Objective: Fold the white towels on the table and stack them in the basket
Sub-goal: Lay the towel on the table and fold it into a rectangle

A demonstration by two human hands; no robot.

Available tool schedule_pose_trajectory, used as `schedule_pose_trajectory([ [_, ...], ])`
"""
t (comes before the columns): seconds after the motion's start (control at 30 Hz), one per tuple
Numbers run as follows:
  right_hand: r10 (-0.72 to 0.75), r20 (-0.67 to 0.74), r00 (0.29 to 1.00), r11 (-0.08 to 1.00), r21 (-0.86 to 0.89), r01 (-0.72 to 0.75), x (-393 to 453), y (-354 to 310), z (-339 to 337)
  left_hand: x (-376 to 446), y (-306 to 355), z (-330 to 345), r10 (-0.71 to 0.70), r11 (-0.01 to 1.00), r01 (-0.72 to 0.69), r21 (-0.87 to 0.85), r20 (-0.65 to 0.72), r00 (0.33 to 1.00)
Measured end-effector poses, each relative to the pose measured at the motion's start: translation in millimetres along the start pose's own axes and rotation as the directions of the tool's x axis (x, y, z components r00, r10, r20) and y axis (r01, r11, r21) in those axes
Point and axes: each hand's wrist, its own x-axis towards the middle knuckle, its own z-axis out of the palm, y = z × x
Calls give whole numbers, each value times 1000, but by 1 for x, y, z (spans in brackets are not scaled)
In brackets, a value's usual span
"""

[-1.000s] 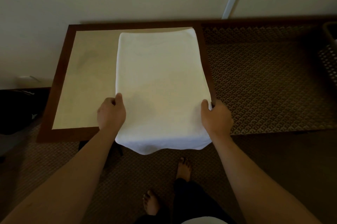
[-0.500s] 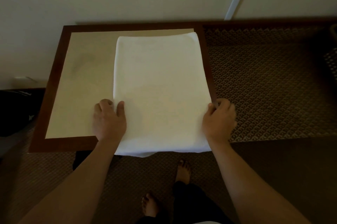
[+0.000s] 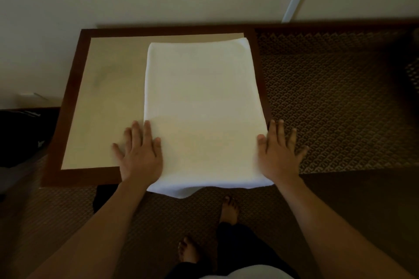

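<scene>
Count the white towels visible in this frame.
1. The white towel lies flat on the right side of the table, its near edge hanging over the front, between the left hand and right hand. It may hold folded layers; the basket isn't clearly visible.

No text, label, brand, number or sign can be read anywhere in the view. The white towel (image 3: pixel 204 106) between the fingers is plain, the worktop (image 3: pixel 106 106) beside the left fingers bears no print, and the carpet past the right fingers carries only a repeating woven pattern.
</scene>
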Motion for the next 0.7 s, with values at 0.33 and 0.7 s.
schedule_pose_trajectory([
  [0.33, 338, -231, 912, 592, 805, -15, -96, 22, 38, -116, -13, 15, -536, 385, 443, -810, 195, 822],
  [0.7, 283, -126, 951, 424, 905, -7, -106, 26, 54, -105, -38, 8, -131, 90, 479, -873, 466, 875],
])
